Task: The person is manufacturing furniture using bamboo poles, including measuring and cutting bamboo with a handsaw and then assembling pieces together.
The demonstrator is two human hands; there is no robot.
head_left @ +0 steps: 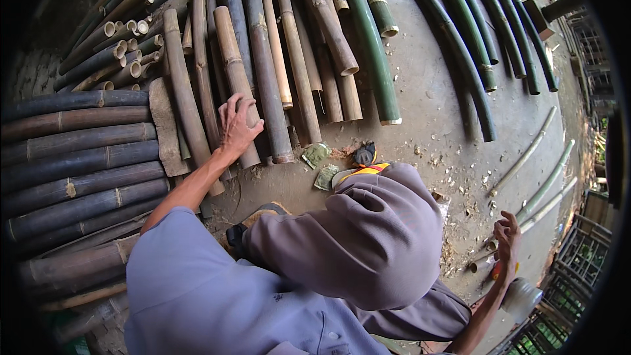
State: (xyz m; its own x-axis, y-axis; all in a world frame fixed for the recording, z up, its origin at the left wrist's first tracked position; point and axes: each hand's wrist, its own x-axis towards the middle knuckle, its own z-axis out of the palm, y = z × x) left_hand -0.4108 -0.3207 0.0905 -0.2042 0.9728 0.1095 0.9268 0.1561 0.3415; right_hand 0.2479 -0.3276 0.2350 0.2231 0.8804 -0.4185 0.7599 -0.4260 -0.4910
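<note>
My left hand point(238, 123) lies over a brown bamboo pole point(233, 52) near its closer end, fingers curled round its upper side. The underside of that grip is hidden. More brown and dark bamboo poles point(268, 72) lie side by side around it, pointing away from me. Off to the right, my right hand point(507, 235) is raised above the floor with loosely bent fingers, and I see nothing in it. Thin pale bamboo lengths point(549, 184) lie just beyond it. Beside my right forearm is a clear plastic container point(522, 299).
Dark thick bamboo poles point(79, 135) are stacked at the left, with cut bamboo pieces point(121, 43) piled behind. Green bamboo poles point(453, 23) lie at the far right. Shavings point(467, 213) litter the concrete floor point(427, 102). Small green packets point(317, 154) lie by my knee.
</note>
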